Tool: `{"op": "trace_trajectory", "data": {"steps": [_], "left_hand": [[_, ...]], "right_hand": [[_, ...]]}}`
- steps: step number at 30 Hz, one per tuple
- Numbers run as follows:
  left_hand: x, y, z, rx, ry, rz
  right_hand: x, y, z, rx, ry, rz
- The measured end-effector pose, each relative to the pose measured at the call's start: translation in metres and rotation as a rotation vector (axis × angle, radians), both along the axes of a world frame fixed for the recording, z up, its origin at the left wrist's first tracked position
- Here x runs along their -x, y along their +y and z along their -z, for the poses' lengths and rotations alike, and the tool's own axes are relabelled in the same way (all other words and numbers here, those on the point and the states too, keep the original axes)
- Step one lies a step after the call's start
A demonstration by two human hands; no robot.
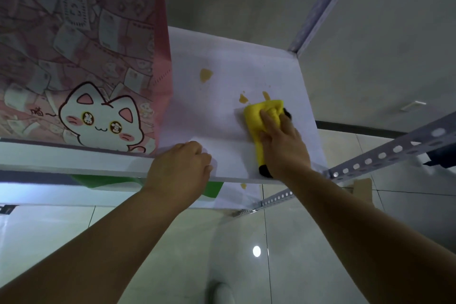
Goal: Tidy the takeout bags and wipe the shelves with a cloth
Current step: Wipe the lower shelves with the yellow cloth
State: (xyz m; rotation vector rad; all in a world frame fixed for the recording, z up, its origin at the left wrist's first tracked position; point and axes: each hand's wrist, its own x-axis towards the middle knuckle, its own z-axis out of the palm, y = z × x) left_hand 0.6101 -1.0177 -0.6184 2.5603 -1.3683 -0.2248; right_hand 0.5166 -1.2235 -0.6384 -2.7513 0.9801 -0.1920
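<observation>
1. Head view: a white shelf (212, 116) runs across the middle of the picture, seen from in front and slightly above.
2. A pink takeout bag (81, 61) printed with a white cartoon cat stands upright on the shelf's left part and rises out of the top of the picture.
3. The yellow cloth (256, 118), with black patches at its ends, lies bunched on the shelf's right part, nearer the front edge than the back.
4. The right hand (283, 140) grasps the cloth and presses it onto the shelf: the fingers are bent over the bunch and the thumb lies against its side.
5. The left hand (182, 165) rests on the shelf's front edge, just right of the bag, fingers clenched into a loose fist with nothing seen in it.
6. Three yellow-brown stains mark the shelf behind the cloth: a large stain (205, 74) towards the back, and two small stains (243, 98) just beyond the cloth's far edge.
7. Below the shelf, a lower board carries another stain (243, 185) and something green (212, 190), mostly hidden.
8. A perforated metal rail (385, 154) runs off from the shelf's front right corner, and a metal post (320, 5) rises from its back right corner.
</observation>
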Motion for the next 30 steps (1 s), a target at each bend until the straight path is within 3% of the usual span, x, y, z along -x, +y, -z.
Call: {"op": "trace_trajectory", "data": {"steps": [4,7,13,18,21,27,30], "left_hand": [[-0.001,-0.013,-0.007,-0.03,-0.067,-0.04],[-0.006,-0.023,-0.007,-0.018,-0.059,-0.086],[-0.017,-0.028,0.005,0.086,-0.066,-0.118],[-0.017,-0.03,0.005,0.023,-0.024,-0.119],[-0.019,-0.03,0.004,0.016,0.014,-0.138],[-0.019,-0.028,0.005,0.056,-0.004,-0.145],[-0.017,-0.028,0.006,0.075,0.009,-0.161]], "right_hand": [[-0.024,-0.049,-0.006,-0.029,-0.006,0.295],[-0.053,-0.073,-0.009,-0.055,0.049,0.295],[-0.104,-0.06,-0.011,-0.049,0.082,-0.014],[-0.058,0.004,-0.005,-0.031,-0.087,-0.482],[-0.04,0.002,-0.003,-0.071,-0.11,-0.566],[-0.103,-0.048,-0.009,-0.084,0.073,-0.115],[-0.096,-0.029,-0.005,-0.023,0.046,-0.149]]}}
